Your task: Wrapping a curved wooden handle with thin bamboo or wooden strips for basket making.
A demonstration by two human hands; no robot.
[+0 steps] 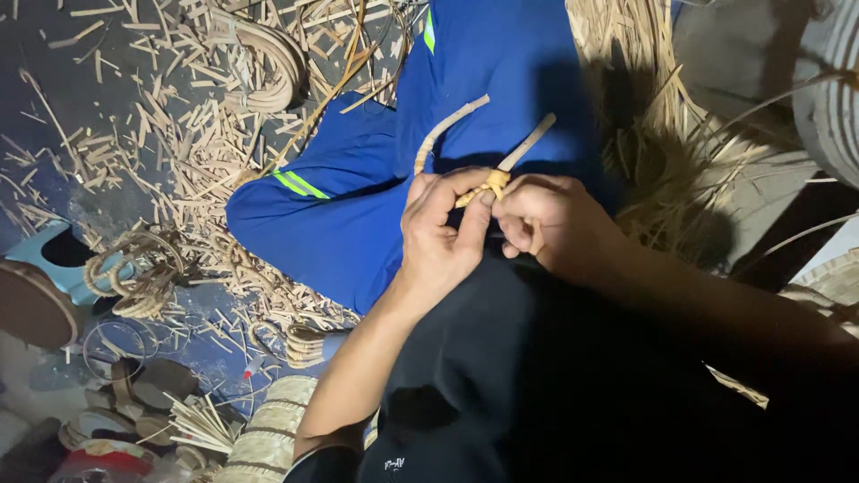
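**Both hands pinching a rattan joint over the lap**

I am seeing the left hand (440,234) closing thumb and fingers on the wrapped rattan piece (488,183), which is sitting above the blue trousers (358,206). The right hand (550,224) is curling shut against the same binding. Cane offcuts (179,134) are littering the floor.

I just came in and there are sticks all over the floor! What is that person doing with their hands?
A person sitting in blue trousers holds a small cane piece over their lap. The left hand pinches the wrapped yellowish joint where a curved stick and a straight stick meet. The right hand grips it from the other side. Cane offcuts litter the floor, with coiled cane rings lying nearby.
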